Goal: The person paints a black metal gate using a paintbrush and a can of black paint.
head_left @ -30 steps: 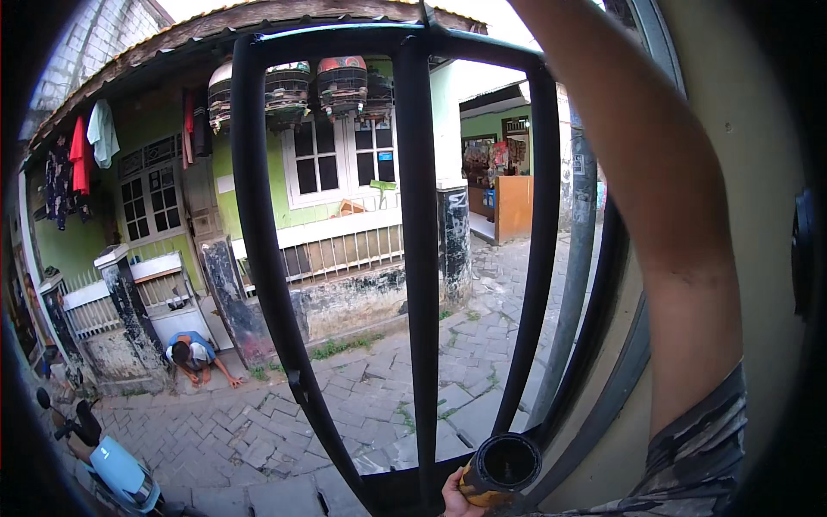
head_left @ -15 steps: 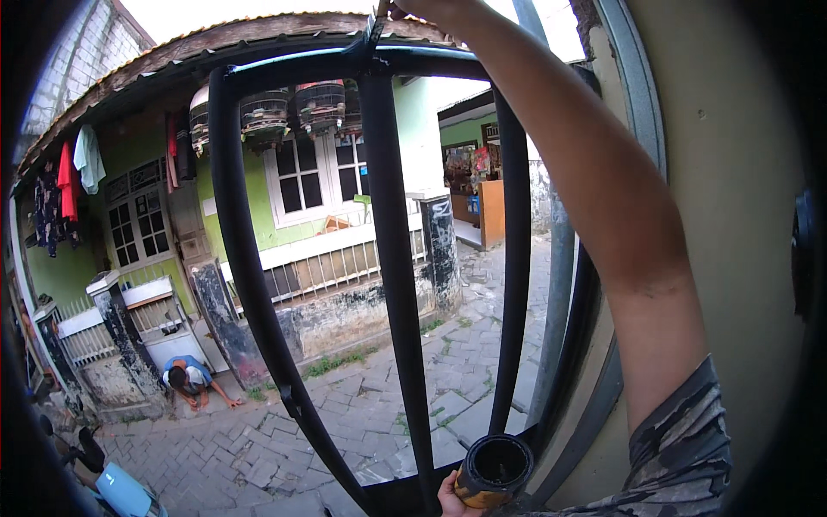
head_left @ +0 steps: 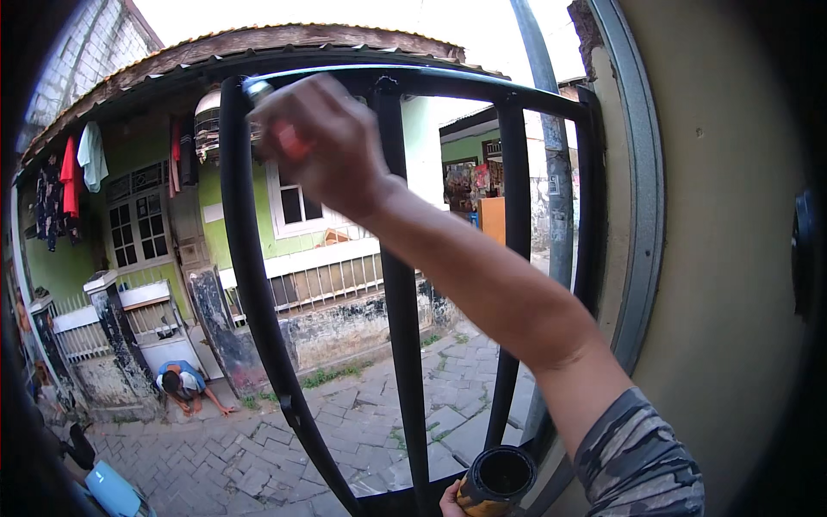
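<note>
My right hand (head_left: 327, 146) is raised, its fingers closed round a paintbrush (head_left: 256, 89), a little blurred by motion. A patch of red shows within the grip. The brush's metal end is at the upper left corner of a black metal gate (head_left: 400, 284), by its top bar; the bristles are hard to make out. Low in the picture, my left hand (head_left: 450, 500) grips a paint can (head_left: 495, 484) from its left side. This can is round and yellowish, its rim and inside coated black. Only part of the left hand shows.
Beyond the bars, a person (head_left: 183, 383) crouches on the paved lane (head_left: 345, 431) before a green house with a low fence wall (head_left: 336, 314). Beside me on the right stands a beige wall (head_left: 724, 258) with a grey metal frame. A light blue object (head_left: 114, 491) is at lower left.
My right hand has moved left and down with the paintbrush, from above the middle of the gate's top bar to its upper left corner. The left hand still holds the can.
</note>
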Available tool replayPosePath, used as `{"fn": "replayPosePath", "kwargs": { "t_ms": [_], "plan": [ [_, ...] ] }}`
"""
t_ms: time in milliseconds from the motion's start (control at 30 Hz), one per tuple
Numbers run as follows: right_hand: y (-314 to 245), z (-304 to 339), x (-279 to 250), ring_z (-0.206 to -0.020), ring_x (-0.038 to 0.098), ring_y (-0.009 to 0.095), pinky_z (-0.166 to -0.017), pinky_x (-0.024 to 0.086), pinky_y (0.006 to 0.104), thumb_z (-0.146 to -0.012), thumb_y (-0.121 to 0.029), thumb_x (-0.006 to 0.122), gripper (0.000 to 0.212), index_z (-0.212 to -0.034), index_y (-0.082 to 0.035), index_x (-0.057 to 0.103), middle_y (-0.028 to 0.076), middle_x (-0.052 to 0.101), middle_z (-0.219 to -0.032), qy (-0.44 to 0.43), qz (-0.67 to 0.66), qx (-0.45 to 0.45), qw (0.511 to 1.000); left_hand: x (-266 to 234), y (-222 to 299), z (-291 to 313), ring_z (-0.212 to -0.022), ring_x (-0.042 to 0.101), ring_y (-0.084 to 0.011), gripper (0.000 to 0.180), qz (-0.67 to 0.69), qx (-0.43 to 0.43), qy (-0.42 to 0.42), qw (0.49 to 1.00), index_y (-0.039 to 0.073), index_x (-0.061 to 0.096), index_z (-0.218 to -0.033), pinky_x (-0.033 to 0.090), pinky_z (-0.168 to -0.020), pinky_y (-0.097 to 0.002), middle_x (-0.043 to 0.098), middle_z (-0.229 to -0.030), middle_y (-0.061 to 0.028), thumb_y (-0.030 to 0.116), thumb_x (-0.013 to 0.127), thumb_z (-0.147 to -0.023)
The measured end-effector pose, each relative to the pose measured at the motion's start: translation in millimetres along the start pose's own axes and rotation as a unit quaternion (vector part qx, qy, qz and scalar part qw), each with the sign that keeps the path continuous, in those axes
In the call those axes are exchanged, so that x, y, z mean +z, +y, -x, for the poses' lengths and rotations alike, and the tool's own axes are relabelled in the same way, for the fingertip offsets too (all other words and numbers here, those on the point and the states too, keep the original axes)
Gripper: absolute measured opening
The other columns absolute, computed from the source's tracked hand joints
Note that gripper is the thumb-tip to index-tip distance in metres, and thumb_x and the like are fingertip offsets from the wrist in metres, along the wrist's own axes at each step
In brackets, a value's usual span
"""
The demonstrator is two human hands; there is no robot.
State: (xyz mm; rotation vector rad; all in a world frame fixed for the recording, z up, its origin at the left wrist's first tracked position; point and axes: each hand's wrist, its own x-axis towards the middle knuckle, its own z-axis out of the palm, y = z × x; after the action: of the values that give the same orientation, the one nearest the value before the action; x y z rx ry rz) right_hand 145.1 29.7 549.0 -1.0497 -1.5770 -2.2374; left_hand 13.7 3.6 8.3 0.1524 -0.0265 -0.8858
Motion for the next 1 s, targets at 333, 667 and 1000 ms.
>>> {"fn": "replayPosePath", "kwargs": {
  "t_ms": [333, 667, 1000],
  "plan": [
    [-11.1, 11.4, -8.7, -0.073, 0.060, 0.027, -0.057, 0.054, 0.0389, -0.078, -0.006, 0.066, 0.019, -0.090, -0.012, 0.054, 0.009, 0.055, -0.085, -0.015, 0.024, 0.036, 0.999, 22.4, -6.5, 10.6, -0.104, 0.062, -0.0395, 0.050, -0.014, 0.018, 0.151, 0.988, 0.011, 0.063, -0.117, 0.051, -0.084, -0.0629, 0.067, -0.114, -0.0138, 0.047, 0.038, -0.092],
    [34.1, -2.7, -89.3, -0.066, 0.064, 0.031, -0.062, 0.053, 0.0401, -0.081, -0.014, 0.068, 0.014, -0.086, -0.009, 0.056, 0.010, 0.061, -0.071, 0.001, 0.085, 0.150, 0.985, 11.9, -6.6, 16.4, -0.108, 0.060, -0.0403, 0.053, -0.027, 0.035, 0.076, 0.996, 0.011, 0.061, -0.122, 0.049, -0.088, -0.0609, 0.065, -0.118, -0.0144, 0.049, 0.041, -0.091],
    [39.0, -48.0, -100.8, -0.055, 0.064, 0.015, -0.050, 0.051, 0.0304, -0.085, -0.009, 0.068, 0.013, -0.081, -0.007, 0.056, 0.005, 0.059, -0.059, -0.089, 0.045, 0.111, 0.989, 11.7, -5.0, 21.3, -0.110, 0.060, -0.0386, 0.054, 0.002, 0.036, 0.041, 0.999, 0.011, 0.059, -0.125, 0.050, -0.090, -0.0584, 0.064, -0.122, -0.0146, 0.049, 0.042, -0.092]
  ]
}}
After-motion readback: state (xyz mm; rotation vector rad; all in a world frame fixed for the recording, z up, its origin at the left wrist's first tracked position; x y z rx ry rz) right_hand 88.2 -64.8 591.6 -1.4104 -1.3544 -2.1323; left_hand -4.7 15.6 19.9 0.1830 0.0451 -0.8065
